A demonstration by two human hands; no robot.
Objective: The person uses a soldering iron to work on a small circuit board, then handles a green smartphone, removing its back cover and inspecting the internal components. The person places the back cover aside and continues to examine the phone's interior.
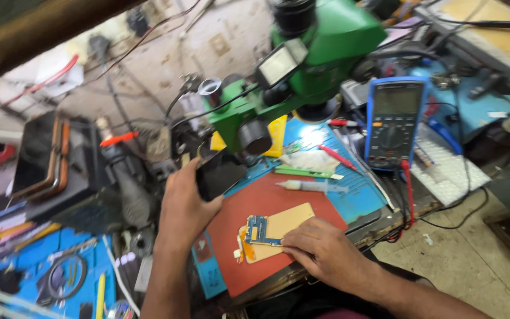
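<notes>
My left hand [184, 204] grips a dark phone [219, 174], holding it tilted above the upper left edge of a red mat [261, 201]. My right hand [320, 251] rests on the mat's lower right, fingertips pressing on a tan phone frame [287, 221] that lies flat there. A small blue circuit board [258, 230] sits on the frame's left part, just beside my fingertips.
A green microscope [302, 65] hangs over the bench. A blue multimeter [394, 121] with red leads stands right of it. A syringe [308, 186] and tweezers [305, 172] lie on the blue mat [355, 195]. Tools and cables crowd the left. The bench edge runs along the right.
</notes>
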